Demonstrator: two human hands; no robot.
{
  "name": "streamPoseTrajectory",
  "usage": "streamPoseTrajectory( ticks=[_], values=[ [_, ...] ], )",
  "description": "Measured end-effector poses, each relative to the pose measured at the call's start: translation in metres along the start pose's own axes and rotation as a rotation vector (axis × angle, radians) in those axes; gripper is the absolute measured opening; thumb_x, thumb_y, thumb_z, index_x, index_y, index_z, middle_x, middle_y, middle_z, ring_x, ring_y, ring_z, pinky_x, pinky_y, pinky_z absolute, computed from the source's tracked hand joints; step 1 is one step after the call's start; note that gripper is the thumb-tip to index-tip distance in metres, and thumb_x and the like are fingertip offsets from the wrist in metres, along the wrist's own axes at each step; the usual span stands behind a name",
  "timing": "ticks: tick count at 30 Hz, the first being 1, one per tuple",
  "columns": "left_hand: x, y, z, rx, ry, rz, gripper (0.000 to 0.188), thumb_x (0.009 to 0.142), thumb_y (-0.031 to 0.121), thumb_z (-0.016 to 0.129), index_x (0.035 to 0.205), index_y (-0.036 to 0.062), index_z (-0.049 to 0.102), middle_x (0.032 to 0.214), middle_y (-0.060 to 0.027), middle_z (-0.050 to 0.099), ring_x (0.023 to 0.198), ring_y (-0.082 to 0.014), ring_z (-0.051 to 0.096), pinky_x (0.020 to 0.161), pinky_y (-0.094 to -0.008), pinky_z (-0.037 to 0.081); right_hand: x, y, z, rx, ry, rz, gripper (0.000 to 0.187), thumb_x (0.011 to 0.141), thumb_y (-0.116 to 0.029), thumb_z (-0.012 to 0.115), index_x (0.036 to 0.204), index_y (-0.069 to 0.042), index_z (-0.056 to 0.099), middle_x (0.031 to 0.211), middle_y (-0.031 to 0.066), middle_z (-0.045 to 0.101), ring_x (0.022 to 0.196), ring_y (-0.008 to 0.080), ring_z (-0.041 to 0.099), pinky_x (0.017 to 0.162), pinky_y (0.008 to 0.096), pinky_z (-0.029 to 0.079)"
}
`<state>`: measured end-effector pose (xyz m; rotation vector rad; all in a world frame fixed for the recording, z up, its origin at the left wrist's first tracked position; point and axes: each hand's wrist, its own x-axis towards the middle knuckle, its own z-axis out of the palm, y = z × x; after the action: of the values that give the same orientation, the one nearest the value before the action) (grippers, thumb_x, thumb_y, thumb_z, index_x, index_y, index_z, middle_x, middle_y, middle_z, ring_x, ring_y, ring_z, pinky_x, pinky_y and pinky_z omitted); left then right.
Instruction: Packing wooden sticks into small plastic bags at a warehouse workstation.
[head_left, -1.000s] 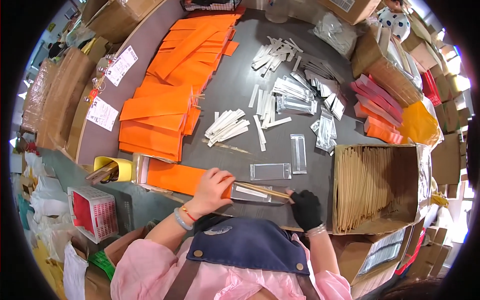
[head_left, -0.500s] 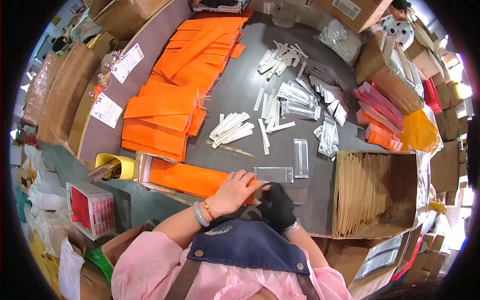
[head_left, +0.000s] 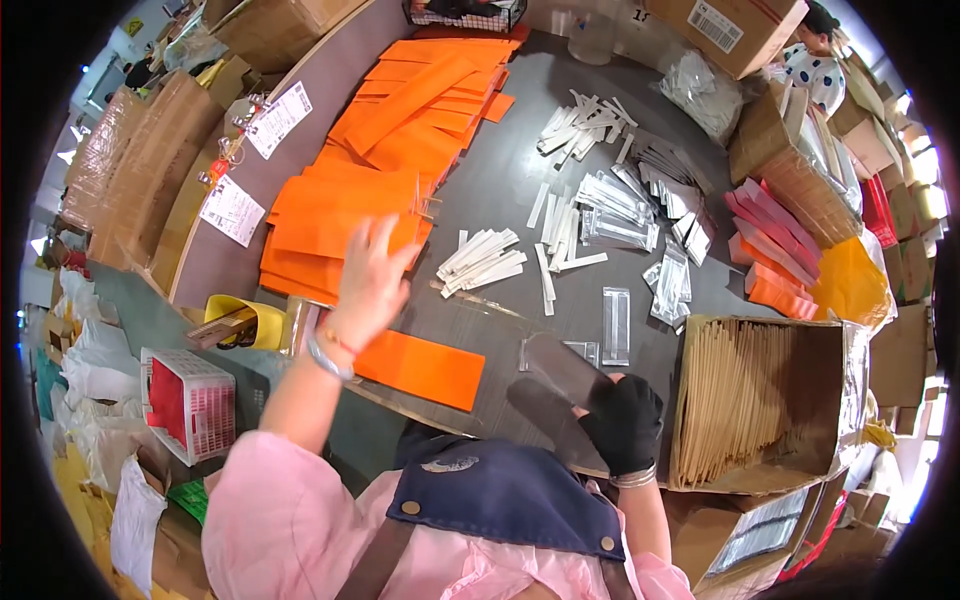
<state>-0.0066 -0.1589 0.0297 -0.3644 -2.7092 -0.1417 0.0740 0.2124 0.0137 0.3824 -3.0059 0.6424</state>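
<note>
pink basket (head_left: 190, 400), yellow tape dispenser (head_left: 245, 318), cardboard boxes (head_left: 735, 28)

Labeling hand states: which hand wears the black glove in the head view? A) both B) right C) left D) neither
B: the right hand wears a black glove and holds a clear sleeve at the table edge, while the bare left hand is raised over the orange envelopes.

Bright even light, fisheye-bent edges, motion-blurred hands (head_left: 372, 275)
</note>
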Motion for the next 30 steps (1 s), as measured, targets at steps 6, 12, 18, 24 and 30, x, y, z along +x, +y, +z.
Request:
streamPoseTrajectory(
  ticks=[6, 12, 18, 24, 30],
  values=[
    [-0.099, 0.096, 0.046, -0.335, -0.264, -0.324, 0.094, 0.06, 0.046, 0.086, 0.136, 0.0054, 0.048, 0.144, -0.019, 0.037, 0.133, -0.0446, 0.03, 0.111, -0.0576, 0.023, -0.005, -0.013, 0.006, -0.064, -0.114, -0.032, 0.059, 0.06, -0.04, 0.082, 0.106, -0.009, 0.059, 0.1, 0.0087, 0.061, 0.099, 0.0295, 0.057, 0.085, 0.0455, 0.04],
    [-0.106, 0.091, 0.061, -0.465, -0.236, -0.365, 0.102, 0.059, 0.047, 0.087, 0.139, 0.0019, 0.043, 0.146, -0.0197, 0.033, 0.136, -0.042, 0.027, 0.112, -0.0562, 0.019, -0.004, -0.013, 0.015, -0.013, -0.183, -0.133, 0.061, 0.061, -0.04, 0.081, 0.107, -0.009, 0.058, 0.098, 0.0096, 0.059, 0.096, 0.0309, 0.056, 0.085, 0.0448, 0.038],
    [-0.1, 0.094, 0.057, -0.477, -0.27, -0.389, 0.101, 0.06, 0.047, 0.087, 0.139, 0.0029, 0.044, 0.147, -0.0195, 0.032, 0.136, -0.0426, 0.026, 0.112, -0.0553, 0.019, 0.009, -0.047, 0.068, 0.114, -0.186, -0.236, 0.064, 0.062, -0.041, 0.081, 0.112, -0.008, 0.058, 0.104, 0.0101, 0.06, 0.1, 0.0301, 0.056, 0.088, 0.0439, 0.037],
    [-0.04, 0.08, 0.075, -0.53, 0.013, -0.179, 0.047, 0.075, 0.016, 0.076, 0.118, 0.0071, 0.062, 0.119, -0.0114, 0.057, 0.114, -0.0332, 0.051, 0.096, -0.0437, 0.043, 0.018, -0.027, 0.062, 0.127, -0.072, -0.247, 0.063, 0.067, -0.039, 0.08, 0.119, -0.009, 0.06, 0.114, 0.0094, 0.06, 0.107, 0.0301, 0.055, 0.092, 0.0442, 0.039],
    [0.005, 0.058, 0.124, -0.46, 0.008, -0.234, 0.016, 0.078, 0.012, 0.073, 0.092, 0.0058, 0.067, 0.093, -0.0101, 0.064, 0.093, -0.0314, 0.061, 0.08, -0.04, 0.05, -0.016, 0.048, -0.003, 0.096, 0.224, 0.147, 0.044, 0.073, -0.015, 0.081, 0.112, -0.003, 0.062, 0.11, 0.0138, 0.062, 0.107, 0.0323, 0.057, 0.096, 0.0407, 0.044]
  ],
)
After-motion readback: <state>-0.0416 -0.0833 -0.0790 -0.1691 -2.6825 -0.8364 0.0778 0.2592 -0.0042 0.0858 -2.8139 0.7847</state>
